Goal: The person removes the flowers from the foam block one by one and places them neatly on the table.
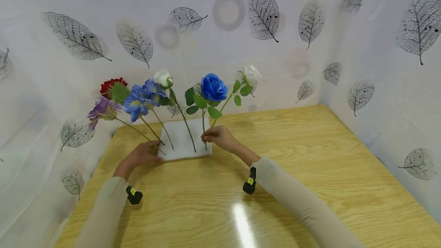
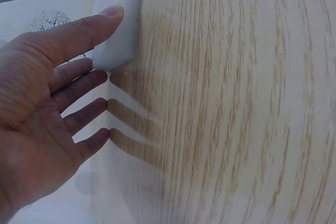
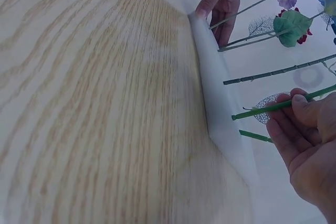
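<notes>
A white foam block lies on the table with several artificial flower stems standing in it. My right hand pinches the green stem of a blue rose low down, between thumb and fingers. The lower end of that stem meets the foam. At the block's left front corner is my left hand. Its thumb lies against the foam, while the other fingers extend straight and spread, their tips by the block's side and the tabletop.
Right of the blue rose leans a white rose. Left of it stand a white bud, blue flowers, a red flower and a purple flower. A leaf-print curtain hangs around the wooden table.
</notes>
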`<state>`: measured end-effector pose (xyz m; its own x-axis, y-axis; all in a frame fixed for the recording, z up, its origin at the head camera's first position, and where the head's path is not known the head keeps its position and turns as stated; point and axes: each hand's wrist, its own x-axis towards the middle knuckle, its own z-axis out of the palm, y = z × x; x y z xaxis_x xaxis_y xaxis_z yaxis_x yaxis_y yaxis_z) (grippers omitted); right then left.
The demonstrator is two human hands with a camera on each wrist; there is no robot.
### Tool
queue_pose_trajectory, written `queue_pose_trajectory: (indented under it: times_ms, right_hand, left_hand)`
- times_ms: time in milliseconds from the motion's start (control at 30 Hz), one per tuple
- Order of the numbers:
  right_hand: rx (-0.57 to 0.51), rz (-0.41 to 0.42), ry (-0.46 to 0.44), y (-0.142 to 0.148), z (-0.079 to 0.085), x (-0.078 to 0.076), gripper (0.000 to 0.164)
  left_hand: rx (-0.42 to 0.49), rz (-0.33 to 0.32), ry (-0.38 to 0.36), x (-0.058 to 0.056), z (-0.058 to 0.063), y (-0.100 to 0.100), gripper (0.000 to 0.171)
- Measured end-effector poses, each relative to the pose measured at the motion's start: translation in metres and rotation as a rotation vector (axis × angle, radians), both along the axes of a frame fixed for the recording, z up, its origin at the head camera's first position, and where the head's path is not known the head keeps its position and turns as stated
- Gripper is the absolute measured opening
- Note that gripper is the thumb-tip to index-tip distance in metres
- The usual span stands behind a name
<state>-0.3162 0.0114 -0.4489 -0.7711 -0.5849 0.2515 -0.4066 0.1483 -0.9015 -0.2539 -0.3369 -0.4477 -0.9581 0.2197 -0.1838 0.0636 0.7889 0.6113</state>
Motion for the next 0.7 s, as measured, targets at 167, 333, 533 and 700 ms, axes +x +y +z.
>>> queue_pose_trajectory:
  times_ms: [167,333,533,700]
  right_hand:
    - [0.000,-0.035,0.013,0.0025,-0.0024,-0.0013,0.019]
    - [-0.015,-0.060,0.017,0.0034,-0.0046,-0.0019,0.018]
    - [0.007,-0.075,0.003,0.0034,-0.0050,-0.0019,0.022]
    - [0.029,-0.096,0.011,0.0023,-0.0025,-0.0009,0.022]
  left_hand:
    - [0.000,0.000,0.000,-0.0011,-0.0008,0.0003,0.089]
    - [0.009,0.004,-0.007,-0.0013,-0.0015,0.0000,0.089]
    - [0.000,0.004,0.004,-0.0010,-0.0006,-0.0006,0.089]
    - [0.004,-0.007,0.002,-0.0016,-0.0012,-0.0007,0.091]
